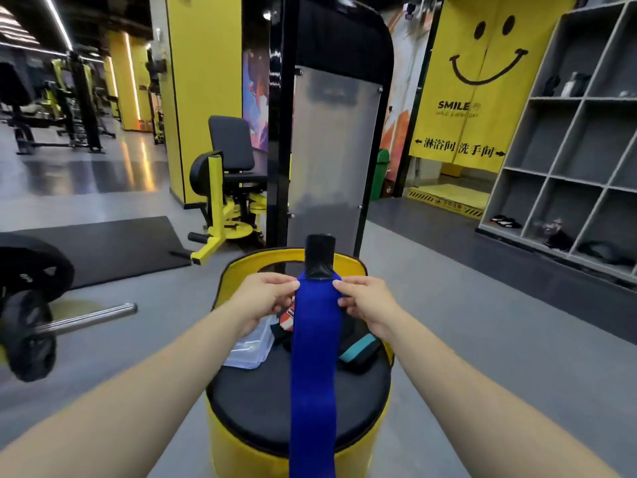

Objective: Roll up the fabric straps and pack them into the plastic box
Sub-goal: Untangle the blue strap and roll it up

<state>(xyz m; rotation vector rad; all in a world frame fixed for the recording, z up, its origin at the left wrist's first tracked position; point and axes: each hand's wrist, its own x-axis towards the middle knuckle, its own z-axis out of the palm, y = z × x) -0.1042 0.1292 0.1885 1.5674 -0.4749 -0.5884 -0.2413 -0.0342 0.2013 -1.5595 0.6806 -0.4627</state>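
A long blue fabric strap [312, 367] with a black end tab [320, 258] hangs straight down in front of me. My left hand [265, 296] pinches its upper left edge, and my right hand [365, 300] pinches its upper right edge, just below the black tab. Under the strap stands a yellow stool with a black padded top [262, 408]. On it lies a clear plastic box [250, 346] at the left. A teal and black strap [360, 351] lies at the right, and a red and white strap [286, 317] shows behind my left hand.
A barbell with black plates [31, 305] lies on the floor at the left. A yellow and black gym machine [227, 188] and a tall black frame [331, 132] stand behind the stool. Grey cubby shelves [579, 150] line the right wall.
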